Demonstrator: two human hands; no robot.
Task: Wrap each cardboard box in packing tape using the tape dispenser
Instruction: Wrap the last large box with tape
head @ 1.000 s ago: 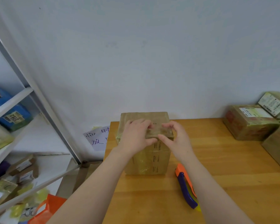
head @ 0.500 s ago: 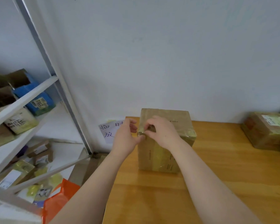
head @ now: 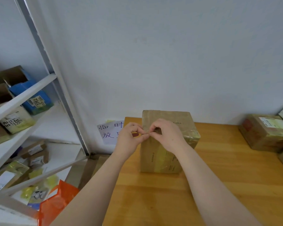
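Pinching with left hand and right hand, fingers clamped on the top edge, 9 o'clock side, of the cardboard box, upright at 11 o'clock on the counter. Apparently fixing a tape end. Next, probably: press flat, then fetch the dispenser, unseen here.

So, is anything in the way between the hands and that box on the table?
Nothing visible is. The left hand and right hand both reach the box, fingertips pinching at its top left edge.
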